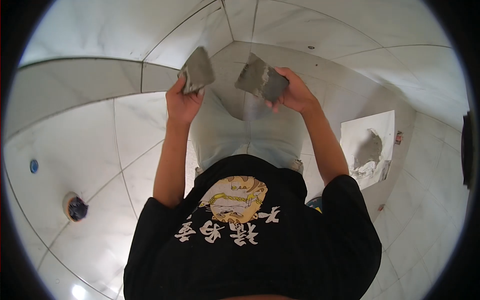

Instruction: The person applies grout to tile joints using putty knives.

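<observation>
My left hand (184, 104) grips a small square grey piece (199, 71) by its lower left edge, with the thumb on its face. The piece is coated with what looks like grey mortar. To the right, my right hand (296, 93) holds a second grey piece (261, 77) by its right side, fingers partly behind it. A ragged lighter streak crosses this second piece. Both pieces are raised in front of my legs, with a gap between them.
A white board (367, 147) with a patch of grey mortar lies on the right. Marble-patterned tiled walls (320, 22) curve round the space. On the left are a round opening (76, 207) with dark material and a small blue cap (34, 166).
</observation>
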`<state>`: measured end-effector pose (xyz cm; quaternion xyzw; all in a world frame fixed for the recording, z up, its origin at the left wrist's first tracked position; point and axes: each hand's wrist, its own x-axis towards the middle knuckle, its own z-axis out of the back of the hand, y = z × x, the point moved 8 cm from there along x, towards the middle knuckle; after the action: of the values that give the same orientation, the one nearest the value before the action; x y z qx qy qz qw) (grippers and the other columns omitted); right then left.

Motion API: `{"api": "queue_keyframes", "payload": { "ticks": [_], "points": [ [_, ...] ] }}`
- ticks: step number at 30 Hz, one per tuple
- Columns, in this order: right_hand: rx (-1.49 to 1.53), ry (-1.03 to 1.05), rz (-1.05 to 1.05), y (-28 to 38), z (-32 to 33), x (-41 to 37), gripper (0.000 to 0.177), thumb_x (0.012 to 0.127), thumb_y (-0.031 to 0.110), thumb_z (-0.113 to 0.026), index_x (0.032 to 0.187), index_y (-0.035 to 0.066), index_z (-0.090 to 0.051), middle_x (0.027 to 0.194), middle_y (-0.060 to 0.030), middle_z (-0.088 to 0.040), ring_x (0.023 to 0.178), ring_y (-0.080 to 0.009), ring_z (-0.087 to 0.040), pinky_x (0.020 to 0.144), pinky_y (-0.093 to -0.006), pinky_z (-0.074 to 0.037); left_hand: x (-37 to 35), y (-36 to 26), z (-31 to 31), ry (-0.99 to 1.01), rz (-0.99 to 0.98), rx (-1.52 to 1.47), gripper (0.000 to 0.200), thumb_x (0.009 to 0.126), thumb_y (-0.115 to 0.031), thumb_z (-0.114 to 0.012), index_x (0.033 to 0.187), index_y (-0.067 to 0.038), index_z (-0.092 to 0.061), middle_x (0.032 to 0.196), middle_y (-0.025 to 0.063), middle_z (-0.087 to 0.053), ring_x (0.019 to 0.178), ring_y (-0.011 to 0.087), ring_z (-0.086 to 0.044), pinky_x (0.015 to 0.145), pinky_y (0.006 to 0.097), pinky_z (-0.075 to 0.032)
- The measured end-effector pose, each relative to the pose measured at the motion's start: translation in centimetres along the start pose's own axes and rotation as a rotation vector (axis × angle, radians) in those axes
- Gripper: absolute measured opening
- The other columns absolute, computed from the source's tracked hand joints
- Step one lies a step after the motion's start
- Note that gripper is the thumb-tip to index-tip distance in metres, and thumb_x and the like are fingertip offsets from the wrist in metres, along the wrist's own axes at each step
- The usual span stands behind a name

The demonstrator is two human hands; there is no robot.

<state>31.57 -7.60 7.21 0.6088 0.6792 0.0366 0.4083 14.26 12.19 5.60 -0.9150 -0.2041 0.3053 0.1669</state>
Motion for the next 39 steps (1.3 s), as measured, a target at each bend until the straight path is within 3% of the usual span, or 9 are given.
{"api": "queue_keyframes", "payload": {
  "ticks": [4, 7, 14, 18, 28, 31, 34, 37, 39],
  "points": [
    [0.120, -0.082, 0.030, -2.7, 4.7, 7.7, 0.048, 0.100, 0.041, -0.036, 0.119, 0.000, -0.054, 0.099, -0.0200, -0.066, 0.074, -0.0288, -0.065, 0.057, -0.0386, -0.055, 0.2, 3.2, 6.8, 0.186, 0.205, -0.387, 0.035, 0.098, -0.024, -0.050, 0.128, -0.006, -0.056, 0.122, 0.0115, -0.065, 0.101, 0.0280, -0.066, 0.078, 0.0406, -0.059],
    [0.339, -0.088, 0.010, -5.8, 7.8, 14.7, 0.046, 0.101, 0.037, -0.032, 0.120, 0.001, -0.054, 0.103, -0.0210, -0.065, 0.085, -0.0299, -0.064, 0.068, -0.0423, -0.056, -1.2, 6.2, 12.6, -0.054, 0.242, -0.274, 0.037, 0.096, -0.023, -0.052, 0.128, -0.005, -0.056, 0.122, 0.0122, -0.063, 0.099, 0.0295, -0.065, 0.080, 0.0428, -0.058],
    [0.598, -0.137, 0.017, -8.5, 11.7, 24.3, 0.045, 0.103, 0.036, -0.031, 0.122, 0.000, -0.050, 0.103, -0.0206, -0.062, 0.084, -0.0361, -0.063, 0.074, -0.0522, -0.055, -0.3, 7.1, 14.6, -0.024, 0.295, -0.389, 0.041, 0.093, -0.019, -0.056, 0.131, -0.005, -0.052, 0.122, 0.0136, -0.061, 0.099, 0.0298, -0.065, 0.085, 0.0422, -0.057],
    [0.547, -0.246, 0.001, -8.2, 13.0, 25.5, 0.045, 0.104, 0.036, -0.030, 0.121, 0.000, -0.051, 0.102, -0.0199, -0.062, 0.083, -0.0348, -0.063, 0.074, -0.0523, -0.056, 0.0, 7.0, 14.7, -0.061, 0.297, -0.357, 0.043, 0.093, -0.018, -0.057, 0.134, -0.005, -0.050, 0.119, 0.0124, -0.060, 0.096, 0.0263, -0.065, 0.086, 0.0415, -0.057],
    [0.616, -0.238, 0.030, -7.1, 12.9, 28.0, 0.039, 0.104, 0.033, -0.035, 0.119, 0.001, -0.051, 0.104, -0.0194, -0.060, 0.087, -0.0355, -0.061, 0.076, -0.0565, -0.055, 0.0, 6.9, 14.2, -0.013, 0.333, -0.453, 0.045, 0.094, -0.013, -0.055, 0.137, -0.006, -0.046, 0.113, 0.0078, -0.059, 0.092, 0.0198, -0.063, 0.087, 0.0386, -0.055],
    [0.522, -0.300, 0.002, -6.8, 13.0, 28.0, 0.040, 0.106, 0.033, -0.028, 0.119, 0.001, -0.048, 0.104, -0.0187, -0.058, 0.084, -0.0324, -0.059, 0.076, -0.0506, -0.056, 0.0, 6.9, 13.7, 0.030, 0.344, -0.487, 0.044, 0.094, -0.013, -0.054, 0.138, -0.006, -0.045, 0.112, 0.0075, -0.059, 0.092, 0.0195, -0.062, 0.088, 0.0391, -0.055],
    [0.510, -0.319, -0.025, -7.6, 13.9, 29.3, 0.037, 0.105, 0.033, -0.032, 0.119, 0.003, -0.048, 0.108, -0.0177, -0.057, 0.086, -0.0314, -0.059, 0.077, -0.0508, -0.055, 0.1, 6.8, 13.5, 0.042, 0.350, -0.499, 0.043, 0.095, -0.013, -0.053, 0.137, -0.006, -0.045, 0.111, 0.0073, -0.059, 0.091, 0.0191, -0.062, 0.089, 0.0397, -0.055],
    [0.598, -0.230, 0.133, -6.8, 13.3, 30.1, 0.035, 0.105, 0.034, -0.037, 0.120, 0.005, -0.049, 0.107, -0.0176, -0.058, 0.087, -0.0307, -0.060, 0.075, -0.0483, -0.055, 0.0, 6.9, 13.7, 0.001, 0.347, -0.467, 0.043, 0.095, -0.014, -0.053, 0.137, -0.007, -0.045, 0.109, 0.0067, -0.058, 0.089, 0.0183, -0.061, 0.086, 0.0391, -0.055],
    [0.483, -0.274, 0.184, -6.0, 12.5, 29.7, 0.042, 0.101, 0.040, -0.048, 0.127, 0.007, -0.046, 0.112, -0.0169, -0.056, 0.093, -0.0358, -0.057, 0.078, -0.0525, -0.053, 0.1, 6.8, 13.8, -0.021, 0.342, -0.438, 0.043, 0.095, -0.014, -0.053, 0.137, -0.007, -0.044, 0.108, 0.0064, -0.058, 0.089, 0.0178, -0.060, 0.085, 0.0385, -0.055]
  ]
}}
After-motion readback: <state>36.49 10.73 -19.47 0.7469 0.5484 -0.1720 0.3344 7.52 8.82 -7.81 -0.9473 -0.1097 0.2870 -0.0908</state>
